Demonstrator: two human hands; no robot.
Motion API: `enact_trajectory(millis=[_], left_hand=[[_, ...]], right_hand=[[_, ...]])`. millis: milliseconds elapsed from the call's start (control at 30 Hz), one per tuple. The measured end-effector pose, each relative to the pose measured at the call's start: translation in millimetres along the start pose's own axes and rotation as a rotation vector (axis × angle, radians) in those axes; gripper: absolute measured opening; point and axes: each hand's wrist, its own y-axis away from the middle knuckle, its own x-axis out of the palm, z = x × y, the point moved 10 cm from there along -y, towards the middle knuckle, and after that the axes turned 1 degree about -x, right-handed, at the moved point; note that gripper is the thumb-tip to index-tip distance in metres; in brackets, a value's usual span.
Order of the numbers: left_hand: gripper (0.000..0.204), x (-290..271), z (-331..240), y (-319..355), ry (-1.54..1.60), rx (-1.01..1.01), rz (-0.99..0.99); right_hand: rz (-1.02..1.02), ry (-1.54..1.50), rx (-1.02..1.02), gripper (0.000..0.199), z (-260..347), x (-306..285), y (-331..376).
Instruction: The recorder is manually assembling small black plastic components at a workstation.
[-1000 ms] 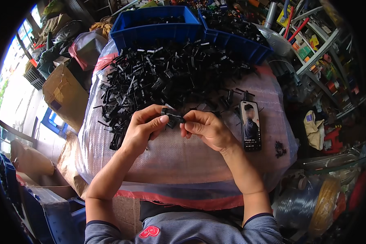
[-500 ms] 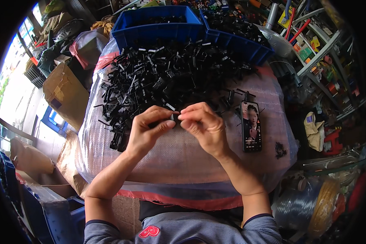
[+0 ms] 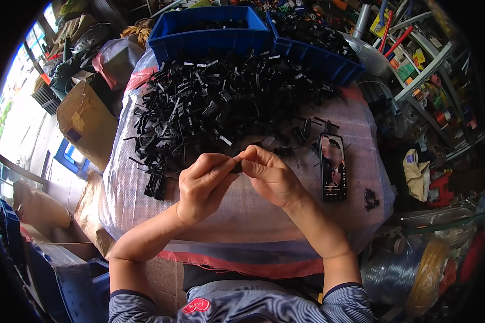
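1. Pinching 1 small black plastic part between them, your left hand and right hand meet fingertip to fingertip above the bench; each grip is narrow and closed on that part.
2. Beyond your hands lies a heap of black plastic parts on the bench's clear bubble-wrap cover.
3. A dark phone lies flat just right of your right hand.
4. 2 blue bins stand at the far edge.
5. A brown cardboard box sits at your left.
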Motion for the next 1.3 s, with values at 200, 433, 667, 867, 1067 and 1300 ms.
enact_trajectory(millis=[200,433,667,867,1067,1300], left_hand=[[0.016,-1,18,-6,0.135,-0.178,0.019],[0.020,18,95,29,0.730,-0.971,-0.020],[0.013,32,68,23,0.529,-0.640,0.078],[0.018,30,58,17,0.334,-0.543,0.132],[0.020,28,70,20,0.468,-0.603,0.026],[0.022,20,108,15,1.228,-0.809,-0.051]], right_hand=[[0.042,-0.002,-0.013,0.020,8,2,2],[-0.033,1.544,-0.701,0.057,64,61,20],[-0.175,1.616,-0.673,0.049,52,54,19],[-0.197,1.609,-0.712,0.034,53,53,19],[-0.188,1.637,-0.671,0.035,51,55,11],[-0.021,1.753,-0.241,0.036,61,14,15]])
